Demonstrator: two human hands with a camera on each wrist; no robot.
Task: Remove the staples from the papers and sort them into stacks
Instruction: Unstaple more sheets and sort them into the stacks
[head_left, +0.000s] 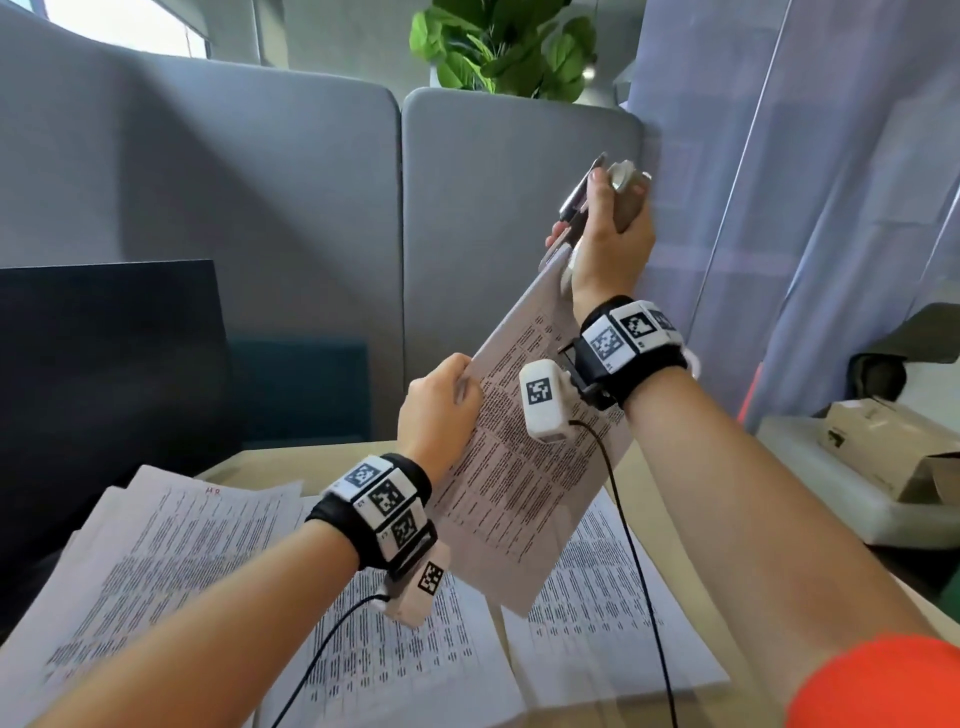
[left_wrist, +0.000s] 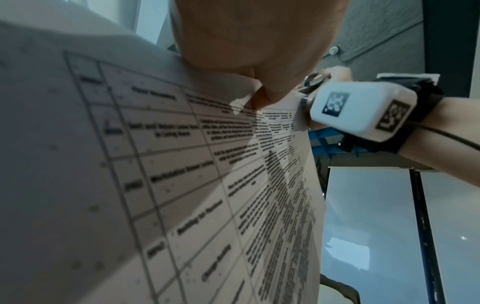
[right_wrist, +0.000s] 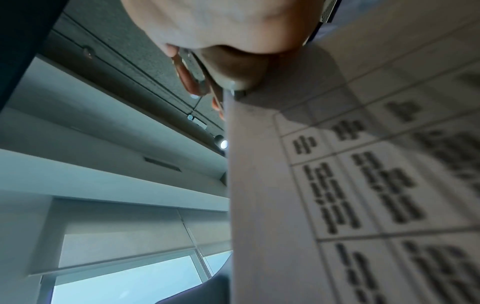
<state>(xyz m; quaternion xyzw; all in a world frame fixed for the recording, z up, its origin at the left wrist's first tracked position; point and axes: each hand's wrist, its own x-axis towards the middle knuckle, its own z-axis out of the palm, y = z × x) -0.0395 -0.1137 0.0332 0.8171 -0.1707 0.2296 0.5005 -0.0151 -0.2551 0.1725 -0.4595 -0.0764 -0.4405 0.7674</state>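
A stapled set of printed papers is held tilted in the air above the table. My left hand pinches its left edge, thumb on the printed face. My right hand is raised at the set's top corner and grips a metal staple remover, whose front end sits at that corner. The staple itself is hidden. The same papers fill the wrist views. Two spreads of loose printed sheets lie flat on the table, one on the left and one on the right.
Grey padded partition panels stand behind the table, with a dark monitor at the left. At the right, a white tray holds a cardboard box. Sheer curtains hang on the right. Cables run from both wrist cameras.
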